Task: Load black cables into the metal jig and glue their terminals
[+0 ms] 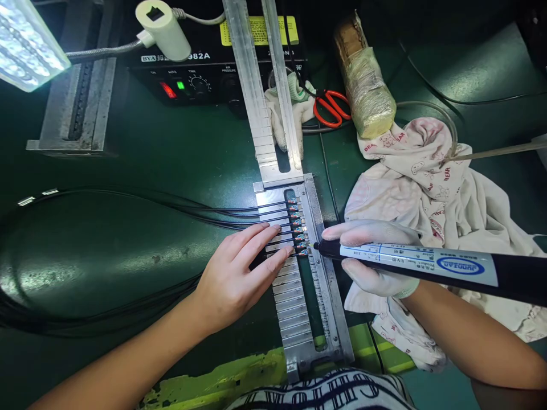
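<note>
Table (171, 151), dark green, filled most of my view from the head camera. On its right I saw a crumpled white cloth (427, 176) with red bear prints, and at the back a black box (213, 64) with a red switch and a green light. Down the middle I had the metal holder (293, 290), its long slotted lid (252, 85) swung up at the far end. Black cables (106, 316) looped in from the left and ran side by side across the holder's far half. I made out a black tube (427, 262) with a pale label, tilted slightly, its tip just beside the holder's slot. A bright lamp (28, 42) stood at my upper left, and a plastic-wrapped block (367, 85) lay behind the cloth.

I saw the bare left hand (239, 267) palm down, fingers loosely spread, forefinger and thumb resting on the cables at the holder. The gloved right hand (380, 233) was closed around the tube, fingers above it and thumb below. Red-handled scissors (331, 107) lay near the block. Smallest of all, I noted the tiny circuit boards (298, 222) on the cable ends, lined up in a row over the slot.
</note>
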Available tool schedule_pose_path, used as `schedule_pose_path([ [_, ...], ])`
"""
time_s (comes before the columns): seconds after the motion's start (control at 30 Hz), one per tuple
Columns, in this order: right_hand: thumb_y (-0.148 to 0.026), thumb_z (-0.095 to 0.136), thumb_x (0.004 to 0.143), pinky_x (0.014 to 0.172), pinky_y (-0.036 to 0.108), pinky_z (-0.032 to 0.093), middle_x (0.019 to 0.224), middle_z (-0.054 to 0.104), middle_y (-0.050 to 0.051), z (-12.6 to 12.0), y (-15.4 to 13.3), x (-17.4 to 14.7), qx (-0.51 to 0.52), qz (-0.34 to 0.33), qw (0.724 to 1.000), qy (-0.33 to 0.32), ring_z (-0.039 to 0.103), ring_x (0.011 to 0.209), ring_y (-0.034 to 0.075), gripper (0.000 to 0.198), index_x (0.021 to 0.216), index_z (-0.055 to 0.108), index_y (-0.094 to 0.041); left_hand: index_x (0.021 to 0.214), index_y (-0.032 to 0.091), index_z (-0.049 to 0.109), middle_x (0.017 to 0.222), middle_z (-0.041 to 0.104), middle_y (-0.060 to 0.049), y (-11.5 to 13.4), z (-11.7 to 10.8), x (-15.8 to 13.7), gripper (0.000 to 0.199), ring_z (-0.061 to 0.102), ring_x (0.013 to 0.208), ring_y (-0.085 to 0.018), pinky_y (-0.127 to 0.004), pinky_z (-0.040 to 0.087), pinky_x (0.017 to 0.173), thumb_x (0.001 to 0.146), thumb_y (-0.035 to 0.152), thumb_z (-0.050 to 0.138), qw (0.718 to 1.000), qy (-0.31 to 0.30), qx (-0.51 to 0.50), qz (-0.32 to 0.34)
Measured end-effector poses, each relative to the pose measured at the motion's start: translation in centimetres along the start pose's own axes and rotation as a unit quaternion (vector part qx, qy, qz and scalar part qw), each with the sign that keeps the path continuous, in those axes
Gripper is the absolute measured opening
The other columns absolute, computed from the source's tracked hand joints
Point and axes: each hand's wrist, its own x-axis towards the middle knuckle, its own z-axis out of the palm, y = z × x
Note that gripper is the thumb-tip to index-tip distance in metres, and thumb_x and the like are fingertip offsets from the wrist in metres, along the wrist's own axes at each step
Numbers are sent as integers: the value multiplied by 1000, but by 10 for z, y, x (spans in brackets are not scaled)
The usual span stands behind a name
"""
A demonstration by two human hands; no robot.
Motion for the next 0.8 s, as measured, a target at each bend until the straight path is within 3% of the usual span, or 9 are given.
schedule_pose_path([
  [0.27,-16,67,78,77,25,62,94,73,11,4,-2,-1,11,-3,1000,19,73,84,19,15,92,64,-14,119,10,64,126,60,-23,0,0,1,35,58,115,-36,-50,56,86,84,9,71,1000,-1,-4,2],
  [0.5,-18,67,78,75,28,64,95,73,7,3,-2,-2,0,12,1000,15,73,83,20,18,96,65,-21,119,10,64,127,60,-23,0,0,-1,36,58,116,-36,-50,56,87,84,9,71,1000,1,-5,1],
  [0.8,-16,70,77,81,26,62,99,73,9,2,1,-2,28,13,999,15,73,88,20,19,94,65,-14,118,10,65,127,60,-23,-1,1,0,35,58,115,-36,-50,56,87,84,8,71,1000,4,-5,4],
])
